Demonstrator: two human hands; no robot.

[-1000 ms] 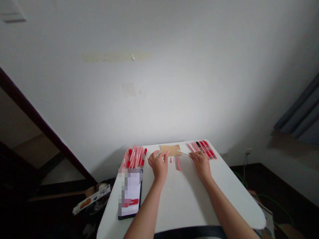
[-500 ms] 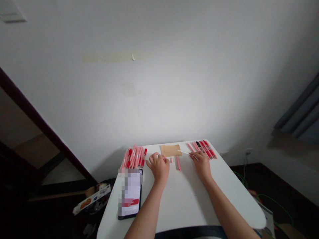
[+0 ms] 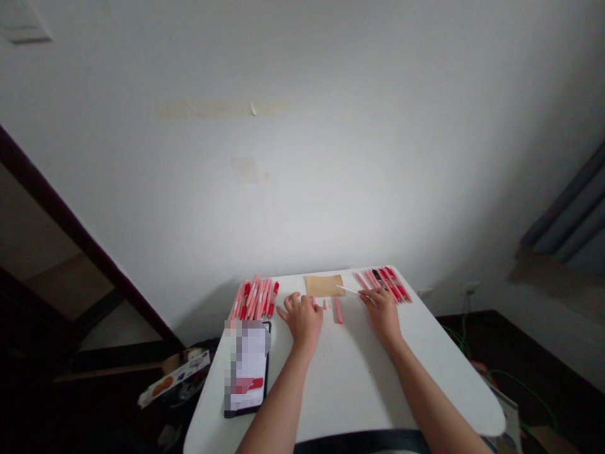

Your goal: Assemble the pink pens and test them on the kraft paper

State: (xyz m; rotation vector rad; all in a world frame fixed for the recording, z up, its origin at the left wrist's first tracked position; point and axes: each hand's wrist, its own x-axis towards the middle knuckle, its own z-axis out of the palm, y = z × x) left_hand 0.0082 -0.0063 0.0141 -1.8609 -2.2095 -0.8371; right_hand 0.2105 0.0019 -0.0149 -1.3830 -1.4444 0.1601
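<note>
Left hand (image 3: 302, 316) is palm-down over the middle of the far half of the table, fingers bent and spread, thumb side toward the centre; its fingertips are at a short pink plastic pen part (image 3: 313, 302), partly hidden, so can't tell if it's pinched or just touched. Right hand (image 3: 379, 309) is pinched on one end of a thin white stick (image 3: 347, 289), stick pointing left, its free tip over the right edge of a tan rectangular sheet (image 3: 324, 285). Hands are well apart, both forearms angled inward from the near edge. Between them: a tiny pink piece (image 3: 324, 304) near the left fingertips, then a slim pink tube (image 3: 338, 311) lying lengthwise, near end slightly right. Pile of pink and red pens (image 3: 258, 299) at far left; row of pink, red and black pens (image 3: 390, 284) at far right, just beyond the right hand. Black-edged phone (image 3: 250, 366), screen partly pixelated, lies left of the left forearm. All on a white round-cornered table (image 3: 350, 384) near a pale wall (image 3: 331, 189).
</note>
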